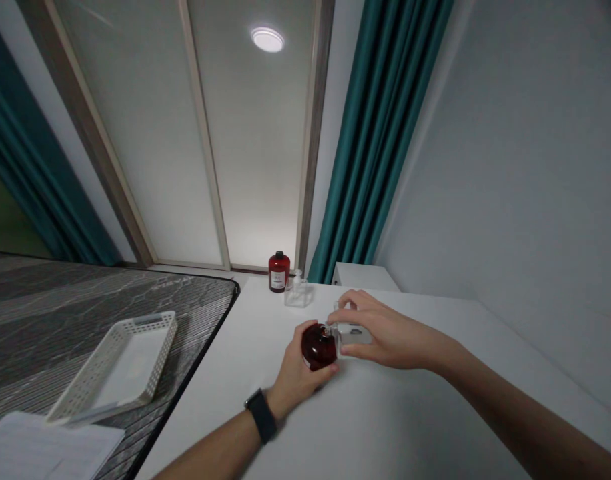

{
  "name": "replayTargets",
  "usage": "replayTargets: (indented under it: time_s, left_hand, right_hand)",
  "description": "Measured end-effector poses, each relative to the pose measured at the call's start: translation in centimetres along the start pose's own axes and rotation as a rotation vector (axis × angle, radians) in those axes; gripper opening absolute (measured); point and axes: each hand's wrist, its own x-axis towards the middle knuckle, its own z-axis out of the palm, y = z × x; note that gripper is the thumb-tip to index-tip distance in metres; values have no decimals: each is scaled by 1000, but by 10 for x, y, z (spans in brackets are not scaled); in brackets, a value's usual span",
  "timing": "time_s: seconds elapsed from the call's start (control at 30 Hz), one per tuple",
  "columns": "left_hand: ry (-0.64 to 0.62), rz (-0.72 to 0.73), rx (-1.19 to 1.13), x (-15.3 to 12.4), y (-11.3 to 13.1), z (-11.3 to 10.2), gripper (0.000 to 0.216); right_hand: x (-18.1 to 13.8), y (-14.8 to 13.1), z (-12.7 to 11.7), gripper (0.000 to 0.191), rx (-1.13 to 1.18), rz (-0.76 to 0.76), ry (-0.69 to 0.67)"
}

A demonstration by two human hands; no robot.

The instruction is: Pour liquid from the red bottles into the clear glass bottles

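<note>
My left hand [296, 375], with a dark watch on its wrist, is wrapped round a dark red-brown bottle [316, 345] over the white table [285, 443]. No cap shows on the bottle's neck, which points right. My right hand [380, 333] grips a clear bottle [354, 335] tipped on its side. The clear bottle's neck end meets the brown bottle's neck; whether they touch I cannot tell. Beyond my hands, a second red-brown bottle [279, 272] with a black cap and white label stands upright. Beside it is a clear square pump bottle [296, 292].
To the left, a grey marbled surface [205, 300] with a black edge adjoins the table. On it lie a white perforated basket [163, 353] and paper sheets [50, 447]. Behind are frosted sliding doors [260, 167], a teal curtain [373, 140] and a white box-like piece [368, 275].
</note>
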Motion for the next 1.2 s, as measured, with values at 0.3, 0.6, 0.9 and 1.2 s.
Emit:
replayTargets:
  time_s: [0.3, 0.6, 0.9, 1.2]
  left_hand:
    - [-4, 3, -56, 0, -1, 0, 78]
    - [-33, -21, -160, 1, -4, 0, 85]
    - [-52, -34, -177, 1, -3, 0, 84]
    - [-56, -20, -159, 2, 0, -2, 76]
  right_hand:
    - [2, -1, 0, 40, -6, 7, -3]
    - [1, -1, -1, 40, -1, 21, -13]
    - [2, -2, -1, 40, 1, 23, -21]
    - [2, -2, -1, 40, -6, 19, -27]
